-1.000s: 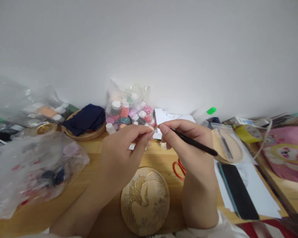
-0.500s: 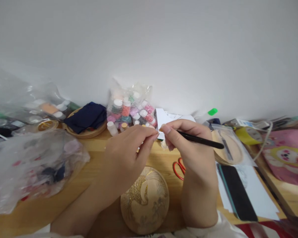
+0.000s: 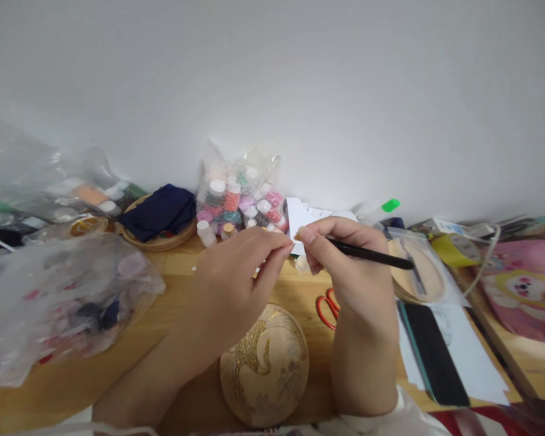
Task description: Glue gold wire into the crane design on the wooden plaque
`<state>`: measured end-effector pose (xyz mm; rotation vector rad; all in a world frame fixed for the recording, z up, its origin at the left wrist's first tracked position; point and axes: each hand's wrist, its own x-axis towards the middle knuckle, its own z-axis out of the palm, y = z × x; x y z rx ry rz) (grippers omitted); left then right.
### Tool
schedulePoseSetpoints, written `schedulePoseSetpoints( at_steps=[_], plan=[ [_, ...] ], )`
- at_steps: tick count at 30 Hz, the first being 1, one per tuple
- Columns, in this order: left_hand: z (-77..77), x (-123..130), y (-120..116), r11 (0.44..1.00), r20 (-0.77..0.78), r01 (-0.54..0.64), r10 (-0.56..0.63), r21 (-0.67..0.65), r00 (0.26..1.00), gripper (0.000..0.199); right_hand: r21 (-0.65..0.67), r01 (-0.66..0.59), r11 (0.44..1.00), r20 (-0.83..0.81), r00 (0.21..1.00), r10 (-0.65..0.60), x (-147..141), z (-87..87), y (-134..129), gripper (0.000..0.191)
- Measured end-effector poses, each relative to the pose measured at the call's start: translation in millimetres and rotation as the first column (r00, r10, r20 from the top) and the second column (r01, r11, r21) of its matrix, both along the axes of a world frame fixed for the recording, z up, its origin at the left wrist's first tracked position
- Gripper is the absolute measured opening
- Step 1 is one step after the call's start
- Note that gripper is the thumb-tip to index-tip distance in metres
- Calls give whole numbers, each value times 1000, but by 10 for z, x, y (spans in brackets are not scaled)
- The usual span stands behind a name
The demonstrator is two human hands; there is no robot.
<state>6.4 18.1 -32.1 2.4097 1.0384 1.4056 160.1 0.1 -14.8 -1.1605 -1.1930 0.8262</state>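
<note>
My left hand (image 3: 243, 278) is raised over the desk, thumb and forefinger pinched together; whatever lies between the tips is too small to make out. Close beside it, my right hand (image 3: 356, 284) is closed around a black pen-like tool (image 3: 376, 255), whose dark end points to the right. The fingertips of both hands nearly meet. Below them lies a round piece (image 3: 264, 366) with a gold raised bird-like design and faint grey drawing. Red-handled scissors (image 3: 327, 309) are partly hidden behind my right wrist.
A bag of bead bottles (image 3: 240, 203) stands by the wall. Dark blue cloth (image 3: 158, 212) rests on a hoop at the left, above a crumpled plastic bag (image 3: 72, 303). On the right are a phone (image 3: 433, 354) on papers, a bagged hoop (image 3: 420, 272) and a pink pouch (image 3: 527, 287).
Both hands have stayed almost in place, with the left fingertips slightly further right. The view has shifted a little.
</note>
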Motion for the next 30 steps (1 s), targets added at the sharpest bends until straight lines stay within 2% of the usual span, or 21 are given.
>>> schedulePoseSetpoints(
  at_steps=[4, 7, 12, 17, 22, 26, 30],
  plan=[
    [-5, 3, -15, 999, -21, -21, 22, 43, 1000, 7, 12, 60, 998, 1, 998, -60, 28, -4, 14, 12],
    [-8, -6, -45, 990, -51, -35, 42, 138, 998, 6, 15, 102, 995, -5, 995, -102, 55, 12, 8, 11],
    [-5, -19, -134, 949, -100, -40, 75, 313, 992, 23, 11, 105, 994, -48, 993, -104, 60, 60, -45, 13],
    [39, -36, -298, 938, -112, -57, 101, 342, 989, 28, 38, -8, 999, -112, 994, 12, 66, 101, -126, 14],
    [114, -76, -464, 951, -122, -55, 96, 305, 988, 32, 74, -119, 990, -161, 978, 130, 80, 132, -198, 15],
    [123, -83, -527, 940, -107, -60, 101, 335, 989, 31, 95, -105, 990, -134, 984, 117, 72, 160, -248, 15],
    [128, -66, -570, 926, -134, -105, 163, 363, 978, 29, 123, -68, 990, -97, 992, 80, 57, 185, -307, 13]
  ],
)
